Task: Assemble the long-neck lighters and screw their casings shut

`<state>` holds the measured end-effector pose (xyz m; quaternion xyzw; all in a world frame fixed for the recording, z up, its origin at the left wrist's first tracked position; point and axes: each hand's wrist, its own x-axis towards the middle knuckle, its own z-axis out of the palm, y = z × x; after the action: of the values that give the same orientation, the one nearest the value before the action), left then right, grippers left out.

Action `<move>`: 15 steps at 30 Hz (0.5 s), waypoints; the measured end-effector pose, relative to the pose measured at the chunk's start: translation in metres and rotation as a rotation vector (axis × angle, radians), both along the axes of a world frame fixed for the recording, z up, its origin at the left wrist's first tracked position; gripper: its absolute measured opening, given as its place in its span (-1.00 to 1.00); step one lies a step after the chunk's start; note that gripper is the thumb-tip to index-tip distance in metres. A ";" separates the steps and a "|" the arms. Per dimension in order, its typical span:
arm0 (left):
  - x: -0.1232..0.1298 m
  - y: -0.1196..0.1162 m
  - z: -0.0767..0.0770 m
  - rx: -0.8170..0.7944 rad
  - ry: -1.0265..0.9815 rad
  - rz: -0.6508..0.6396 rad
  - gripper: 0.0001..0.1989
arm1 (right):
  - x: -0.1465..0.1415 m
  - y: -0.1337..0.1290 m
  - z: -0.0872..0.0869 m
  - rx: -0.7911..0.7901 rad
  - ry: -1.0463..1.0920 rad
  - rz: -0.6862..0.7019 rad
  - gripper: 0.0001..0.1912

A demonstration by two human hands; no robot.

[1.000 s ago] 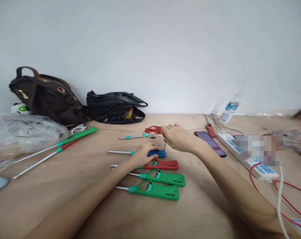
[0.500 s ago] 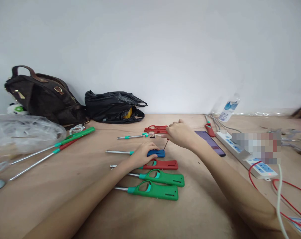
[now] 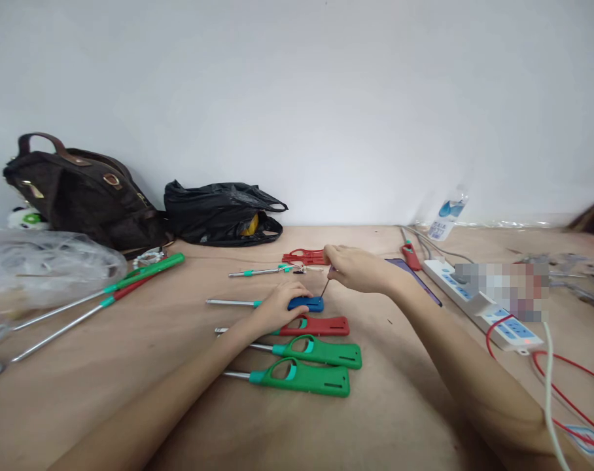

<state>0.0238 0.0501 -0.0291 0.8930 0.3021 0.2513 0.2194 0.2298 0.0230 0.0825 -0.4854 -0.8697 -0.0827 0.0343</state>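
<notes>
A blue gas lighter (image 3: 313, 304) with a long metal tube lies on the table, held down by my left hand (image 3: 282, 305), whose fingers and thumb close round its handle. My right hand (image 3: 358, 268) grips a screwdriver (image 3: 325, 288); its thin shaft slants down to the right end of the blue handle. The screwdriver's handle is mostly hidden in my fingers. Nearer to me lie a red lighter (image 3: 329, 326) and two green lighters (image 3: 333, 354). Beyond my hands are an opened red lighter casing (image 3: 301, 256) and a loose metal tube with turquoise parts (image 3: 250, 273).
At the left are more lighters (image 3: 150, 271), a clear plastic bag (image 3: 52, 265), a brown backpack (image 3: 88, 190) and a black plastic bag (image 3: 218, 212). On the right stand a power strip (image 3: 473, 301), a phone (image 3: 419, 278), a bottle (image 3: 447, 219) and red cables (image 3: 572, 363).
My right hand has turned and its fingers have shifted around the screwdriver, which still meets the blue lighter. My left hand keeps its hold. The whole view has shifted slightly.
</notes>
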 end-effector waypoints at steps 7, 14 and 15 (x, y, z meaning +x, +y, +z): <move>0.001 -0.001 0.003 0.008 0.015 -0.003 -0.79 | -0.005 0.001 -0.001 0.059 -0.084 -0.101 -0.67; 0.000 -0.002 0.003 -0.001 0.017 0.006 -0.78 | -0.008 0.002 -0.003 0.017 -0.030 -0.034 -0.81; 0.000 -0.002 0.004 0.001 0.018 0.008 -0.78 | -0.009 0.002 -0.003 0.029 -0.046 -0.069 -0.77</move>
<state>0.0241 0.0478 -0.0254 0.8940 0.3075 0.2445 0.2152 0.2212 0.0252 0.0792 -0.5124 -0.8518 -0.1074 0.0186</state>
